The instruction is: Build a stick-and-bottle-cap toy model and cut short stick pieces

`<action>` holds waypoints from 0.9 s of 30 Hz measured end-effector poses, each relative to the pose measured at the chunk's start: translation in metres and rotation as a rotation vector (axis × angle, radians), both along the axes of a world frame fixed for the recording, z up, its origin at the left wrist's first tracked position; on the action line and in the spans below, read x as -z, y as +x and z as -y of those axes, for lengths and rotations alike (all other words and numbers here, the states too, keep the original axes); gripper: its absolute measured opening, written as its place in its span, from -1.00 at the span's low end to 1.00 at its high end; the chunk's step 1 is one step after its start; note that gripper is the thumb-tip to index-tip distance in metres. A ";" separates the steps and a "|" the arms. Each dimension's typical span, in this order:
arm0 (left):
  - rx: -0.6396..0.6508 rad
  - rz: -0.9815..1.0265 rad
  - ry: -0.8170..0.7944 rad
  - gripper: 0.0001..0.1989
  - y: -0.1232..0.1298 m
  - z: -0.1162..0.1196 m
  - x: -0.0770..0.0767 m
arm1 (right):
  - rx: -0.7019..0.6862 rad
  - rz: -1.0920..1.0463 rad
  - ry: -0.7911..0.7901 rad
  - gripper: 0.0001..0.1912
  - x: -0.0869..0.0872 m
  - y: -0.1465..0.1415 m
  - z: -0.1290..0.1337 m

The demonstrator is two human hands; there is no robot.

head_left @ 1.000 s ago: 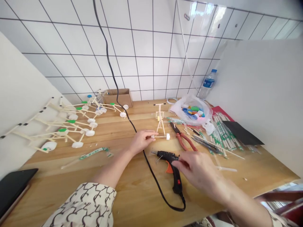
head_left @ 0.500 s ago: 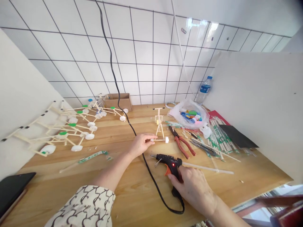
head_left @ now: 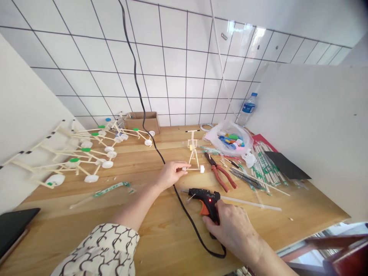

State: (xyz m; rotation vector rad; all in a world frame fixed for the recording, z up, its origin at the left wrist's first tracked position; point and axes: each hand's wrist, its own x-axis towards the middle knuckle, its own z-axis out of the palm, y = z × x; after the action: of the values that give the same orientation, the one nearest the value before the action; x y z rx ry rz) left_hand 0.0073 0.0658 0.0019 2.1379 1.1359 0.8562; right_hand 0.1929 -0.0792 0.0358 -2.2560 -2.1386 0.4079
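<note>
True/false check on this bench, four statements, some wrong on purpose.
1. The left hand touches the stick model. True.
2. The right hand holds the pliers. False: it is on the grip of the hot glue gun, and the pliers lie on the table.
3. The hot glue gun shows a lit red light. True.
4. The coloured bottle caps sit in the cardboard box. False: they are in a clear plastic bag.
</note>
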 end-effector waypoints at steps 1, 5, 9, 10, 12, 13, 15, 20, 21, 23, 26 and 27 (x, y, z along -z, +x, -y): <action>-0.001 -0.003 0.002 -0.74 0.000 0.000 0.000 | -0.004 0.007 0.010 -0.69 0.001 -0.001 0.000; -0.006 -0.019 0.000 -0.74 0.000 0.001 -0.002 | 0.005 0.037 0.026 -0.80 0.002 -0.004 0.000; -0.007 -0.022 0.008 -0.73 0.000 0.000 0.000 | 0.010 0.055 0.082 -0.86 0.005 -0.007 0.003; -0.006 -0.023 0.012 -0.73 0.000 -0.001 0.000 | 0.011 0.064 0.104 -0.87 0.006 -0.007 0.003; -0.005 -0.031 0.012 -0.73 0.000 -0.001 0.000 | 0.007 0.080 0.152 -0.87 0.009 -0.007 0.003; -0.006 -0.035 0.010 -0.73 0.000 -0.001 -0.001 | 0.002 0.081 0.179 -0.87 0.010 -0.007 0.002; -0.006 -0.041 0.003 -0.73 0.000 -0.001 -0.002 | -0.012 0.067 0.232 -0.86 0.011 -0.007 0.001; 0.012 -0.013 -0.033 -0.74 0.001 0.000 -0.004 | -0.050 0.002 0.291 -0.84 0.005 -0.004 -0.003; 0.013 -0.002 -0.041 -0.74 0.001 0.000 -0.004 | -0.060 -0.021 0.298 -0.86 0.003 -0.003 -0.003; 0.011 0.012 -0.053 -0.74 0.001 0.000 -0.004 | -0.068 -0.098 0.307 -0.89 0.000 0.000 -0.004; 0.009 0.002 -0.057 -0.74 0.001 -0.001 -0.003 | -0.049 -0.316 0.296 -0.85 -0.002 0.005 -0.005; 0.008 -0.006 -0.054 -0.74 0.001 -0.001 -0.003 | -0.036 -0.396 0.286 -0.82 -0.002 0.006 -0.006</action>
State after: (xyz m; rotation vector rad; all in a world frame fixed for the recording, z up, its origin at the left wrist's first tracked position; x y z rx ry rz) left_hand 0.0081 0.0665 0.0051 2.1010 1.1397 0.8067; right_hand 0.1987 -0.0730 0.0380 -1.8096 -1.8988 0.4684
